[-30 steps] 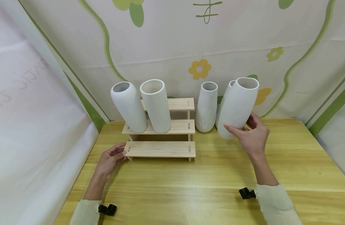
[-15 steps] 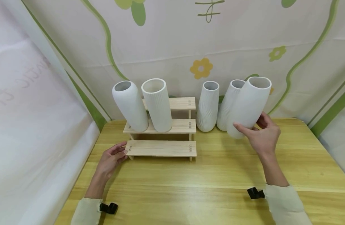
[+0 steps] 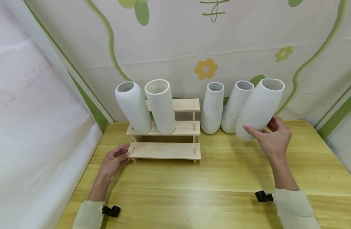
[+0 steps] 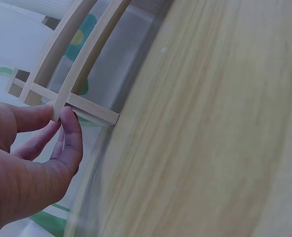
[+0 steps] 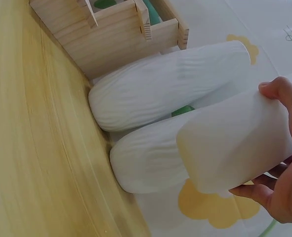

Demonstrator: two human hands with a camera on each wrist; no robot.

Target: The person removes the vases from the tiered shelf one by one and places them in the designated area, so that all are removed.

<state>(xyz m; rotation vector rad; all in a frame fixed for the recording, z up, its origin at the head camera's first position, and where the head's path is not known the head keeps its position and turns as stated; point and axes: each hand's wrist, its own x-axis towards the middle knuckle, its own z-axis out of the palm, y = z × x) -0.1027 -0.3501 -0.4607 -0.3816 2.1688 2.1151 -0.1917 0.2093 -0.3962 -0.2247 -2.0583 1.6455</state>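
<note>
My right hand [image 3: 273,138] grips a smooth white vase [image 3: 259,109] near its base, thumb in front and fingers behind. In the right wrist view that vase [image 5: 234,143] hangs above the table, tilted. Just left of it stand two white vases with a carved wavy surface, one [image 3: 212,108] beside the shelf and another [image 3: 235,108] partly behind the held vase. With thumb and fingers, my left hand [image 3: 111,162] pinches the left end of the lowest board of a three-step wooden shelf [image 3: 165,150]; the left wrist view shows this pinch on the board's end [image 4: 62,101].
On the shelf's middle step stand a smooth white vase [image 3: 134,108] and a ribbed white vase [image 3: 161,108]. Behind the wooden table [image 3: 175,190] hangs a white cloth [image 3: 169,41] with flowers; another cloth [image 3: 35,127] drapes along the left.
My right hand has carried the smooth vase to the right, uncovering more of the carved vase behind it. The left hand keeps its hold on the shelf. The head view has shifted slightly.
</note>
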